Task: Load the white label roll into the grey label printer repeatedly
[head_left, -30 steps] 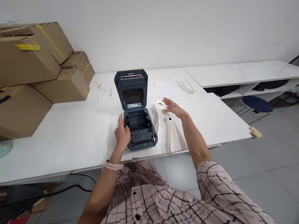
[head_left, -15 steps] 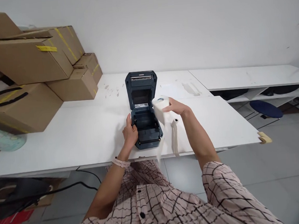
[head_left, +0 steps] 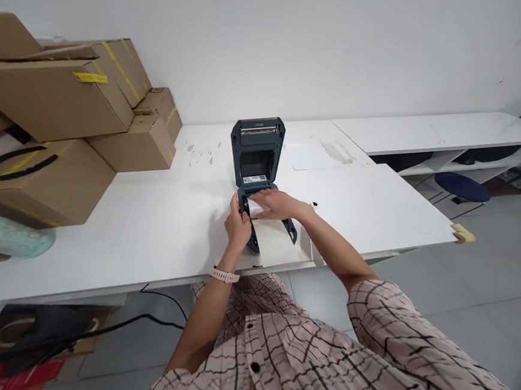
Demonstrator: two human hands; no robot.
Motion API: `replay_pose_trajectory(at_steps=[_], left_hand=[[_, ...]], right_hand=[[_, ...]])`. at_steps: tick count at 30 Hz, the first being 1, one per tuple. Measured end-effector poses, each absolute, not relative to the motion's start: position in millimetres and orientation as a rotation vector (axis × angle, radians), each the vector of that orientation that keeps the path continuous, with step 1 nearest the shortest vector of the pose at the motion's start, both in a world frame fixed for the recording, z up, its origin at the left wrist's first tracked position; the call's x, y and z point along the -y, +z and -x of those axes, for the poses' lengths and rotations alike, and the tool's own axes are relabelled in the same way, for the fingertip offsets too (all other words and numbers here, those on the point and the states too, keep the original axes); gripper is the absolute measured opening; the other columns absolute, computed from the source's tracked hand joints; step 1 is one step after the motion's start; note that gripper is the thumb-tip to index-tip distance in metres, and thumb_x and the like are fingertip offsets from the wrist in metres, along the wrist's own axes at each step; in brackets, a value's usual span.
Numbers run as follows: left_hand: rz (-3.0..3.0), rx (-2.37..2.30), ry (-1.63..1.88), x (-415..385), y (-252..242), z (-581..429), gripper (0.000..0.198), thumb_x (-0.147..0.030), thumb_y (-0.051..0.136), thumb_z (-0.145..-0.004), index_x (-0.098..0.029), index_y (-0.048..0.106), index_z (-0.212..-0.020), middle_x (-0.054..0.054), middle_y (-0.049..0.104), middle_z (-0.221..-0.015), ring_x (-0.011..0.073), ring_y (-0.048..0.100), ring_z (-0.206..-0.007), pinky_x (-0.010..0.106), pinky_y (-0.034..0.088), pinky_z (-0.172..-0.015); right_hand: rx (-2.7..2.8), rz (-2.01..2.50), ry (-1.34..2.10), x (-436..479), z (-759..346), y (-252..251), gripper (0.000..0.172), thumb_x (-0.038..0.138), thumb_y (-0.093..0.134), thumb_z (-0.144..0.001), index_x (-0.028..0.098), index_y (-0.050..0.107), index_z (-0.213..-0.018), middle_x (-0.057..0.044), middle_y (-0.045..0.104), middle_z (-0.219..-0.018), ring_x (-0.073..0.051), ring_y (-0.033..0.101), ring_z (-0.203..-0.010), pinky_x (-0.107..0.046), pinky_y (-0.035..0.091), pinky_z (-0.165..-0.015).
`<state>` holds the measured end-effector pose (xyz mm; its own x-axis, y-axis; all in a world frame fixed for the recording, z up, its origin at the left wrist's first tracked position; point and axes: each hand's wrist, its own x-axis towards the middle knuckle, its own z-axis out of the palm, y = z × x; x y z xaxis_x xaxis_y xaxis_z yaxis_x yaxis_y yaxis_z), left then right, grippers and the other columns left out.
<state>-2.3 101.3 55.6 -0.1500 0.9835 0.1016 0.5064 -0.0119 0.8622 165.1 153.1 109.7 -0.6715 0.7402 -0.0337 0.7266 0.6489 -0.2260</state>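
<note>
A dark blue label printer (head_left: 257, 153) stands open on the white table (head_left: 155, 227), its lid tilted up toward the wall. My right hand (head_left: 275, 204) lies over a white paper roll (head_left: 256, 207) set down inside the printer's bay, fingers wrapped on it. A loose strip of the paper (head_left: 273, 245) runs forward over the printer's front to the table edge. My left hand (head_left: 238, 224) grips the printer's left side, thumb against the body. A light watch sits on that wrist.
Stacked cardboard boxes (head_left: 55, 103) fill the table's left and back left. A pale green cylinder (head_left: 11, 235) lies at the far left. A sheet of paper (head_left: 315, 154) lies behind the printer. A blue stool (head_left: 461, 186) stands under the right shelf. Cables run on the floor.
My right hand lifted the paper roll from the table beside the printer and brought it left into the open bay. The left hand stayed on the printer's side. The view shifted slightly.
</note>
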Motion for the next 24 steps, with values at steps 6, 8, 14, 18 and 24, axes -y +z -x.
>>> replay_pose_trajectory(at_steps=[6, 8, 14, 18, 24], left_hand=[[-1.551, -1.675, 1.144, -100.8, 54.1, 1.5, 0.064, -0.014, 0.045, -0.093, -0.025, 0.038, -0.156, 0.010, 0.060, -0.149, 0.0269, 0.060, -0.134, 0.049, 0.045, -0.114], [-1.555, -1.672, 1.139, -100.9, 54.1, 1.4, 0.063, -0.014, 0.044, -0.093, -0.023, 0.039, -0.155, 0.010, 0.060, -0.149, 0.0272, 0.060, -0.134, 0.050, 0.045, -0.113], [-1.545, -1.665, 1.142, -99.9, 54.7, 2.0, 0.062, -0.015, 0.045, -0.093, -0.023, 0.041, -0.154, 0.010, 0.059, -0.151, 0.0268, 0.060, -0.134, 0.049, 0.044, -0.115], [-1.483, -1.615, 1.174, -102.1, 50.3, 3.8, 0.061, -0.018, 0.048, -0.093, -0.021, 0.041, -0.154, 0.012, 0.058, -0.152, 0.0273, 0.058, -0.137, 0.047, 0.043, -0.116], [-1.267, -1.458, 1.187, -95.3, 42.4, 5.8, 0.067, -0.038, 0.052, -0.099, -0.017, 0.031, -0.158, 0.018, 0.044, -0.161, 0.0275, 0.046, -0.148, 0.041, 0.043, -0.117]], right_hand=[[2.567, 1.148, 0.306, -54.2, -182.2, 79.3, 0.050, 0.043, 0.047, -0.105, 0.027, 0.048, -0.152, -0.008, 0.048, -0.160, -0.032, 0.040, -0.152, -0.057, 0.041, -0.119], [2.526, 1.202, 0.276, -37.0, -179.6, 69.9, 0.050, 0.044, 0.042, -0.107, 0.028, 0.046, -0.154, -0.006, 0.044, -0.163, -0.031, 0.036, -0.154, -0.057, 0.038, -0.122], [2.497, 1.233, 0.232, -30.9, -173.9, 64.4, 0.050, 0.042, 0.041, -0.108, 0.031, 0.042, -0.157, -0.004, 0.042, -0.164, -0.029, 0.034, -0.155, -0.057, 0.036, -0.124], [2.510, 1.227, 0.231, -32.5, -175.6, 67.1, 0.051, 0.042, 0.041, -0.108, 0.029, 0.043, -0.157, -0.005, 0.041, -0.164, -0.029, 0.034, -0.155, -0.057, 0.036, -0.124], [2.483, 1.255, 0.223, -29.0, -171.2, 63.6, 0.052, 0.041, 0.042, -0.107, 0.031, 0.040, -0.159, -0.004, 0.040, -0.165, -0.030, 0.033, -0.155, -0.058, 0.036, -0.125]])
